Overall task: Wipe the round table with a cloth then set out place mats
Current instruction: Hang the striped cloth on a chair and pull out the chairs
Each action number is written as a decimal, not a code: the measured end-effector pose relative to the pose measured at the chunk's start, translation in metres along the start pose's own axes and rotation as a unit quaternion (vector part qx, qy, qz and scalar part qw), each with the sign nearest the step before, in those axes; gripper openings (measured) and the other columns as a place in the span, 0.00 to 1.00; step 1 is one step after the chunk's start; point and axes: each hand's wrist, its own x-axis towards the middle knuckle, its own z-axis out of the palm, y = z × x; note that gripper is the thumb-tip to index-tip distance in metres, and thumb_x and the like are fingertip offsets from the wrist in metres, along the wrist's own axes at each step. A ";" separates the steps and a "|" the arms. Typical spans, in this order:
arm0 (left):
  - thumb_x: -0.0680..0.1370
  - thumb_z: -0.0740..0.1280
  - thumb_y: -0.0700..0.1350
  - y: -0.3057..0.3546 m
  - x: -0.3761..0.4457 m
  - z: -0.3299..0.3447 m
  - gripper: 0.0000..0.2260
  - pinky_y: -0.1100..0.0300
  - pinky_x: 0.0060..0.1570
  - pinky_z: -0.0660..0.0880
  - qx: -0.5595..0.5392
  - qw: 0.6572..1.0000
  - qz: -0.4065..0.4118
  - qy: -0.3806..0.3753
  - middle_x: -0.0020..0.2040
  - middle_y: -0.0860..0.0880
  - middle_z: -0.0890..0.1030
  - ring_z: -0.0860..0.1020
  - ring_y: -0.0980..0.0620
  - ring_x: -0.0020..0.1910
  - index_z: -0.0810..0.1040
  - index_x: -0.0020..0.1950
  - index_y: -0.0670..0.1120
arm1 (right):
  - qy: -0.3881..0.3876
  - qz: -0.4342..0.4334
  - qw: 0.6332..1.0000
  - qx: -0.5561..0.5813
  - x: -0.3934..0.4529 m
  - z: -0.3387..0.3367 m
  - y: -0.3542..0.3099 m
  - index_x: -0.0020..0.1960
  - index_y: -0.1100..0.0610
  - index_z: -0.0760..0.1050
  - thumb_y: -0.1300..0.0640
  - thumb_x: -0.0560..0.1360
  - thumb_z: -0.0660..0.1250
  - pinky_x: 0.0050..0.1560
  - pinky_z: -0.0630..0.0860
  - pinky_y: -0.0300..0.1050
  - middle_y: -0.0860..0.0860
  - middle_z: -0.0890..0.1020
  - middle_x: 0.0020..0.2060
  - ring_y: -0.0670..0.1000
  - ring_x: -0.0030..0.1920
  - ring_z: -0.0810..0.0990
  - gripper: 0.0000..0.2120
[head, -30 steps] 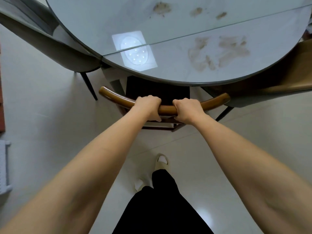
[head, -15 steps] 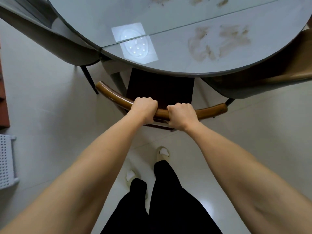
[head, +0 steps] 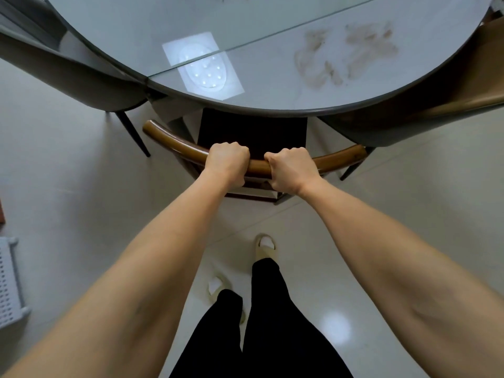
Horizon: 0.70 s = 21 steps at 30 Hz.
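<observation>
Both our left hand (head: 227, 162) & right hand (head: 291, 169) are curled tight round the brown curved wooden chair back (head: 257, 166). Beyond them the round glass-topped counter (head: 272, 69) shows brown smears (head: 343, 54), so wiping looks unstarted; no cloth or mats in view.

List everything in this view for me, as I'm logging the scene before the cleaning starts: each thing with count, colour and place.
table: 1, grey glossy round top, upper middle
smears: several, brown, on the table's right part
light reflection: 1, white, on the table's left part
wooden chair: 1, brown curved back rail, dark seat, at the table's near edge
grey chair: 1, left of the table
right chair: 1, grey and tan, right of the table
floor: pale tiles, all around
perforated rack: 1, white, far left edge
slippers: 2, cream, on the feet below
trousers: black, bottom middle
left hand: grips the wooden chair's rail
right hand: grips the same rail
</observation>
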 end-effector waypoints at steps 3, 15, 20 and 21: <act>0.73 0.69 0.44 -0.001 0.000 0.000 0.11 0.56 0.40 0.68 0.008 1.000 0.001 -0.008 0.39 0.49 0.73 0.76 0.48 0.40 0.79 0.54 0.47 | -0.009 -0.003 1.000 0.007 0.001 0.001 -0.001 0.47 0.53 0.75 0.52 0.73 0.67 0.38 0.69 0.43 0.50 0.78 0.35 0.51 0.33 0.72 0.06; 0.73 0.69 0.43 0.010 -0.004 0.001 0.11 0.56 0.41 0.68 -0.011 1.000 -0.010 -0.015 0.42 0.48 0.76 0.79 0.46 0.44 0.78 0.56 0.47 | -0.036 -0.014 0.999 0.001 -0.005 -0.001 0.007 0.47 0.52 0.75 0.51 0.74 0.66 0.37 0.66 0.42 0.47 0.72 0.33 0.50 0.31 0.70 0.05; 0.73 0.69 0.43 0.016 -0.006 0.007 0.11 0.56 0.42 0.70 -0.018 1.000 -0.012 -0.012 0.45 0.46 0.79 0.80 0.46 0.44 0.77 0.56 0.47 | -0.055 -0.024 0.998 0.007 -0.010 0.000 0.011 0.48 0.52 0.75 0.51 0.74 0.66 0.37 0.66 0.41 0.47 0.72 0.33 0.49 0.32 0.71 0.05; 0.73 0.69 0.43 0.017 -0.007 0.009 0.11 0.56 0.42 0.70 -0.017 1.000 -0.014 -0.010 0.45 0.46 0.79 0.79 0.46 0.43 0.77 0.56 0.47 | -0.060 -0.026 0.998 0.006 -0.011 0.000 0.012 0.48 0.52 0.75 0.51 0.74 0.66 0.36 0.66 0.41 0.47 0.72 0.33 0.49 0.31 0.71 0.05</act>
